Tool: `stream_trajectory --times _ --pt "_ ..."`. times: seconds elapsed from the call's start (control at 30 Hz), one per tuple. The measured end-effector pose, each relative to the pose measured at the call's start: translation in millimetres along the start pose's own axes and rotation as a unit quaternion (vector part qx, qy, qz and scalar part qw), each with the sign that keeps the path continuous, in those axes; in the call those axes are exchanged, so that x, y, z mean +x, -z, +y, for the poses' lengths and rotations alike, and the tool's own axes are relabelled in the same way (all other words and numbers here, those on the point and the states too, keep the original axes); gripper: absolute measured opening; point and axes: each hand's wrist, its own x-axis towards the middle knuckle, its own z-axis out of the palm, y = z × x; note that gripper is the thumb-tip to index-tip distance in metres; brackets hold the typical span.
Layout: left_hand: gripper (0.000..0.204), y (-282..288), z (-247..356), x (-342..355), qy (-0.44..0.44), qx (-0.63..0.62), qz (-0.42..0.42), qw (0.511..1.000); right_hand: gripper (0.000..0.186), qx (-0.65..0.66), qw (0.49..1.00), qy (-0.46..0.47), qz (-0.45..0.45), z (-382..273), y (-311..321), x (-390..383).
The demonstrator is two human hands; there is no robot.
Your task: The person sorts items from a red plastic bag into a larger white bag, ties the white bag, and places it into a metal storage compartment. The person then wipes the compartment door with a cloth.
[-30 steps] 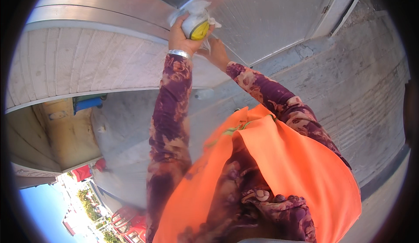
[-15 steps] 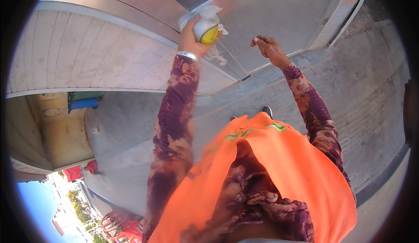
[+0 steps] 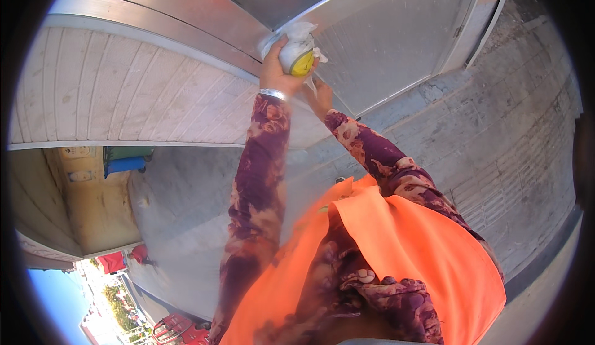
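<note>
Held up against the metal corner of the counter, a rounded white bundle (image 3: 296, 52) with a yellow end sits in my left hand (image 3: 279, 75). My left fingers are wrapped round it, and thin, crumpled white plastic sticks out at its top and side. Just below the bundle is my right hand (image 3: 320, 100), its fingers drawn in at a thin white strip (image 3: 311, 86) that hangs from the bundle. The right fingertips are partly hidden. What the bundle contains cannot be made out.
A white panelled wall (image 3: 124, 84) runs along the left under a metal ledge (image 3: 161, 19). Ahead stands a grey metal panel (image 3: 384, 47). Grey paving (image 3: 496, 153) lies to the right. Far left are a blue and green bin (image 3: 127, 162) and a red vehicle (image 3: 180, 331).
My right hand has moved left, from out over the paving to the strip under the bundle. The left hand keeps its hold, a little lower and further right in view.
</note>
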Motion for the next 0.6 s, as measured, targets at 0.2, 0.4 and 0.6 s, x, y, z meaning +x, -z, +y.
stream_trajectory --times 0.2,0.4,0.6 --pt "0.056 -4 -6 9 0.036 0.001 -0.018 0.999 0.025 -0.015 0.993 0.051 -0.107 9 141 30" --pt "0.054 -9 -4 5 0.036 0.033 0.007 0.999 0.022 -0.153 0.946 0.14 -0.248 -111 234 12" --pt "0.056 -14 -4 5 0.052 0.021 0.024 0.998 0.019 -0.022 0.955 0.106 -0.278 -220 205 52"
